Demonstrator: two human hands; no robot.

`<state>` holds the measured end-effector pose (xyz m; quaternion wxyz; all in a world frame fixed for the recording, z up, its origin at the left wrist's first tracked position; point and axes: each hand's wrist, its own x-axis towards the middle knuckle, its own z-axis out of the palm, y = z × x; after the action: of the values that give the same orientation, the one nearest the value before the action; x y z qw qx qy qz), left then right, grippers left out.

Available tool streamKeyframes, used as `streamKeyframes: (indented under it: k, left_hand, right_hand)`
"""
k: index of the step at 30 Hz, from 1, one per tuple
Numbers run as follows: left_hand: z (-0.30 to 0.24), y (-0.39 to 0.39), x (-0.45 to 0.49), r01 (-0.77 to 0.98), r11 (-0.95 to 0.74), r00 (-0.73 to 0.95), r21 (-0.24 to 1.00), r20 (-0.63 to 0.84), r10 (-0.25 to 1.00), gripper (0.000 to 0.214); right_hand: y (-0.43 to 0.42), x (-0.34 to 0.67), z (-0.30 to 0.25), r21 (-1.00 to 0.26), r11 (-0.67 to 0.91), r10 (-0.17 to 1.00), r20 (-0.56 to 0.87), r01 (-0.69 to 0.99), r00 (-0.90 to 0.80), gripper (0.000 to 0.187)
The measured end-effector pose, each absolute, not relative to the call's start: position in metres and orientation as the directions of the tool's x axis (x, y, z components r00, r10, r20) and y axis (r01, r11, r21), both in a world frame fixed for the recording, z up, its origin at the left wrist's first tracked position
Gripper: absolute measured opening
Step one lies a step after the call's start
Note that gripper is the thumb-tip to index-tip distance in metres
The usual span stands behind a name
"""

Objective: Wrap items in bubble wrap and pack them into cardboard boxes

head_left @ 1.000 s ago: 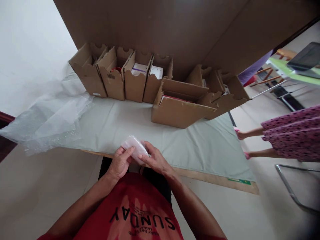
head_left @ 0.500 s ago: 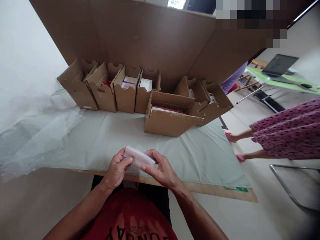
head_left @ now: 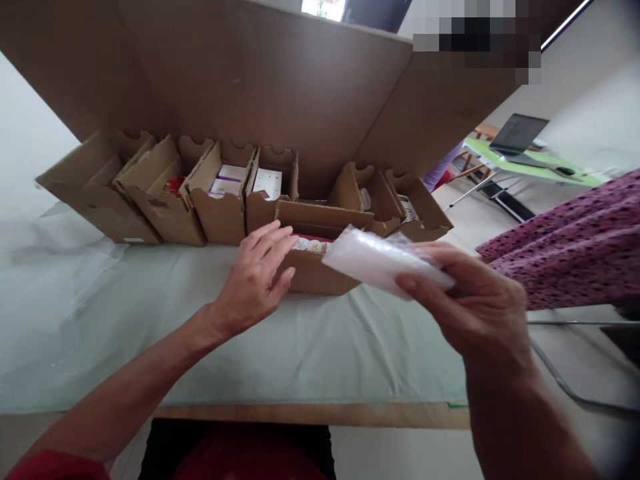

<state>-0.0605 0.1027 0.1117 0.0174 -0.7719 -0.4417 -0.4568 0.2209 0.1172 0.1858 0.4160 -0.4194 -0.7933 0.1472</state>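
Raised on the right, my right hand [head_left: 470, 300] grips a flat packet wrapped in bubble wrap [head_left: 375, 263], thumb on its near face and fingers behind. The packet is in front of the right end of a cardboard file box [head_left: 320, 273] that lies crosswise on the table and has red and white items [head_left: 313, 245] in its opening. At that box's left end is my left hand [head_left: 255, 280], fingers stretched out and holding nothing. Whether it touches the box I cannot tell. What the wrap encloses is hidden.
More cardboard file boxes [head_left: 220, 217] stand along a tall cardboard panel [head_left: 250, 80], some with small boxes inside. Clear plastic wrap [head_left: 45, 300] covers the left of the green tablecloth [head_left: 240, 373]. On the right are a person's patterned pink clothing [head_left: 565, 247] and a laptop [head_left: 520, 137] on another table.
My left hand has let go of the wrapped packet and moved forward to the crosswise box. My right hand has lifted the packet forward and to the right. The view has shifted closer.
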Motion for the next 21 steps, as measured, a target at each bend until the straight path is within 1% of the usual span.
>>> streamKeyframes:
  k: [2,5,8,11,13,15,18,20,21]
  left_hand:
    - [0.109,0.117,-0.055,0.726,-0.601,0.215,0.335,0.719,0.661,0.033]
    - [0.102,0.12,-0.05,0.727,-0.614,0.241,0.307,0.723,0.647,0.021]
    - [0.097,0.107,-0.051,0.71,-0.642,0.286,0.289,0.715,0.638,0.022]
    - [0.094,0.091,-0.055,0.678,-0.677,0.344,0.285,0.692,0.635,0.028]
    - [0.092,0.083,-0.057,0.655,-0.697,0.37,0.293,0.68,0.633,0.029]
    - [0.091,0.078,-0.059,0.634,-0.709,0.386,0.308,0.669,0.636,0.029]
    - [0.089,0.074,-0.058,0.609,-0.72,0.398,0.331,0.658,0.639,0.031]
    - [0.087,0.072,-0.057,0.601,-0.722,0.396,0.344,0.656,0.642,0.031]
    - [0.086,0.071,-0.056,0.601,-0.721,0.394,0.346,0.656,0.644,0.031]
  right_hand:
    - [0.132,0.23,0.193,-0.528,0.588,0.784,0.557,0.612,-0.273,0.015]
    - [0.149,0.241,0.199,-0.46,0.571,0.777,0.571,0.68,-0.265,0.018]
    - [0.161,0.249,0.206,-0.411,0.567,0.77,0.572,0.714,-0.282,0.022]
    - [0.17,0.251,0.214,-0.36,0.607,0.757,0.534,0.708,-0.377,0.024]
    - [0.175,0.249,0.219,-0.325,0.672,0.721,0.494,0.666,-0.486,0.022]
    - [0.179,0.245,0.223,-0.305,0.717,0.686,0.464,0.626,-0.56,0.019]
    - [0.183,0.237,0.224,-0.266,0.725,0.672,0.474,0.635,-0.569,0.015]
    - [0.184,0.23,0.221,-0.188,0.735,0.649,0.475,0.652,-0.595,0.013]
    - [0.185,0.225,0.218,-0.117,0.748,0.623,0.464,0.653,-0.63,0.013]
